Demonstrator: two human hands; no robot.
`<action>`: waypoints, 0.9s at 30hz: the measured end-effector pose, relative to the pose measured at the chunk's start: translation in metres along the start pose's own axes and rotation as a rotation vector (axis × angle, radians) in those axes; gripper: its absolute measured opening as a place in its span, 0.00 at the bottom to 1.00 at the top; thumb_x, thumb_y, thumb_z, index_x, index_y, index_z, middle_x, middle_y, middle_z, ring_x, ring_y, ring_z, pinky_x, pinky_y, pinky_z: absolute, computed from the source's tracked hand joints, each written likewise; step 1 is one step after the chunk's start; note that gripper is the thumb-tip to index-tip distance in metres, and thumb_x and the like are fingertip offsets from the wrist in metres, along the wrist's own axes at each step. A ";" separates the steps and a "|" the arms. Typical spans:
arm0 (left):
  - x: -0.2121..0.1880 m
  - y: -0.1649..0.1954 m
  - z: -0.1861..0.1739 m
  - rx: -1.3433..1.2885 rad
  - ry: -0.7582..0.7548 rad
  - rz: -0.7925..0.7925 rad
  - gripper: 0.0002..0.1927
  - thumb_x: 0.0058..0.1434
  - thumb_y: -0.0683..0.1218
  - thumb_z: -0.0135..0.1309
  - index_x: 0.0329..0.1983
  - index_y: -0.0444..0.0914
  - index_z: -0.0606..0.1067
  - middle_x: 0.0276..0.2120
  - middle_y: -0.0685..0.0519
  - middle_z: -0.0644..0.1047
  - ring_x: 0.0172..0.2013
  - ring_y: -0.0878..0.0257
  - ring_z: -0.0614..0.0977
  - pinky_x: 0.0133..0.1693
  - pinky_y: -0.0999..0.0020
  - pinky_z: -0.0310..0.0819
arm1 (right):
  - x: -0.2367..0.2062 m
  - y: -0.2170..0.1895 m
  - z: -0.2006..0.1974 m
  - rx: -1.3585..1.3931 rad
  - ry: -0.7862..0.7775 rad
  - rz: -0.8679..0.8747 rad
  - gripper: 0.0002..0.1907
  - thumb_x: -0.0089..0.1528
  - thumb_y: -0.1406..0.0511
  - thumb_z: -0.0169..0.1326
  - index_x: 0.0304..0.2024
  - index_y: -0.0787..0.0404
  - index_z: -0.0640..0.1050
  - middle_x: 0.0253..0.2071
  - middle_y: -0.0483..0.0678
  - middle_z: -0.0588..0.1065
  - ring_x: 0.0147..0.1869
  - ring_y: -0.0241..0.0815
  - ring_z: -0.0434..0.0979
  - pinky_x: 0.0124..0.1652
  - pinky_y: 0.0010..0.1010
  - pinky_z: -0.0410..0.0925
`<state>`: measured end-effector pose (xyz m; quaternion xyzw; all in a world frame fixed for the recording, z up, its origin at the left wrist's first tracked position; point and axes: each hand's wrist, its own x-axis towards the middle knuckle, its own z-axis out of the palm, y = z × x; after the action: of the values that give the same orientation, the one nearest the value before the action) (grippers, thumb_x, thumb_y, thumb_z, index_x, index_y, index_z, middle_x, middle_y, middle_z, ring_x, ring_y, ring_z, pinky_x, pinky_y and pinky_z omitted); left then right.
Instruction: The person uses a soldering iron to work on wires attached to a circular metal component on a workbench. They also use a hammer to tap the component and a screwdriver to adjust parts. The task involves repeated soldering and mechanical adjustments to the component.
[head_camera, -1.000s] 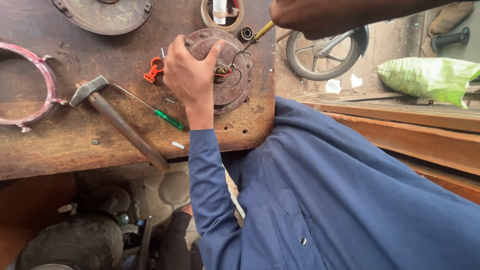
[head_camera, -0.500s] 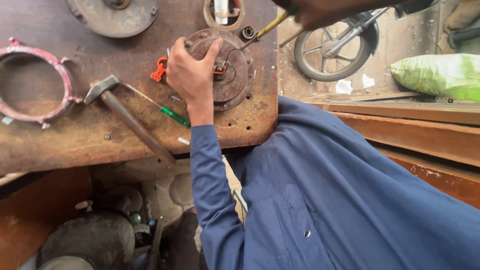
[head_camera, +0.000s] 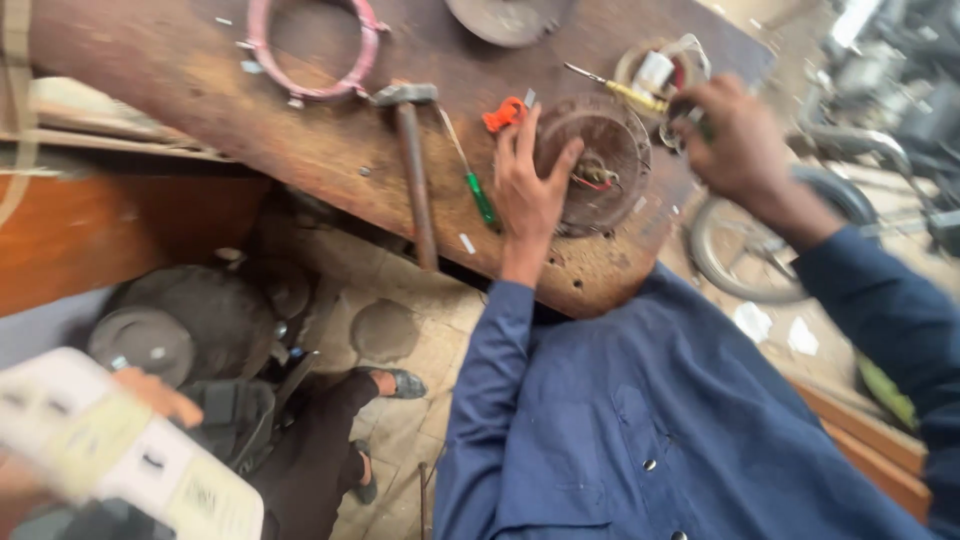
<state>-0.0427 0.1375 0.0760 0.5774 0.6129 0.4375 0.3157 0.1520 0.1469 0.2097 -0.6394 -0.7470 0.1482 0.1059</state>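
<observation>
A rusty round metal disc (head_camera: 610, 140) with red wires at its middle lies on the worn wooden bench (head_camera: 200, 90). My left hand (head_camera: 528, 190) rests on the disc's left rim, fingers along the edge and thumb on its face. My right hand (head_camera: 738, 140) is to the right of the disc, closed on a yellow-handled screwdriver (head_camera: 622, 92) whose tip points left above the disc. Both my sleeves are dark blue.
On the bench lie a hammer (head_camera: 412, 170), a green-handled screwdriver (head_camera: 480, 195), an orange clip (head_camera: 503, 113), a pink ring (head_camera: 312, 60) and a second disc (head_camera: 510, 15). A wheel (head_camera: 735, 255) stands at right. Dark round housings (head_camera: 190, 320) sit on the floor. Another person's hand (head_camera: 150, 395) holds a white box.
The view has swung and tilted. My right hand has drawn the screwdriver off the disc's middle toward the right. Another person's hand with a white box has come in at lower left.
</observation>
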 end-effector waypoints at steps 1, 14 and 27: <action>-0.005 0.000 -0.002 0.043 0.049 -0.006 0.36 0.65 0.68 0.54 0.67 0.41 0.73 0.55 0.43 0.76 0.56 0.48 0.77 0.55 0.53 0.74 | 0.006 0.001 0.011 0.072 -0.015 0.025 0.10 0.67 0.69 0.59 0.51 0.59 0.80 0.50 0.57 0.74 0.52 0.60 0.76 0.49 0.47 0.69; -0.063 -0.061 -0.075 0.678 0.255 -0.373 0.21 0.70 0.51 0.56 0.61 0.37 0.69 0.52 0.43 0.72 0.48 0.43 0.78 0.46 0.48 0.72 | 0.016 0.051 0.052 0.376 0.143 -0.123 0.11 0.66 0.75 0.57 0.52 0.65 0.77 0.49 0.57 0.75 0.55 0.57 0.77 0.53 0.44 0.70; -0.180 0.028 -0.019 -0.015 0.203 0.177 0.16 0.66 0.44 0.51 0.54 0.31 0.72 0.41 0.42 0.76 0.40 0.45 0.78 0.45 0.54 0.73 | -0.092 -0.020 0.025 1.201 -0.206 -0.356 0.29 0.67 0.61 0.58 0.64 0.68 0.64 0.59 0.52 0.73 0.61 0.49 0.73 0.58 0.38 0.66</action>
<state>-0.0228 -0.0447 0.0880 0.5794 0.5851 0.5245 0.2165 0.1399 0.0512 0.1967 -0.3169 -0.6349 0.5824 0.3966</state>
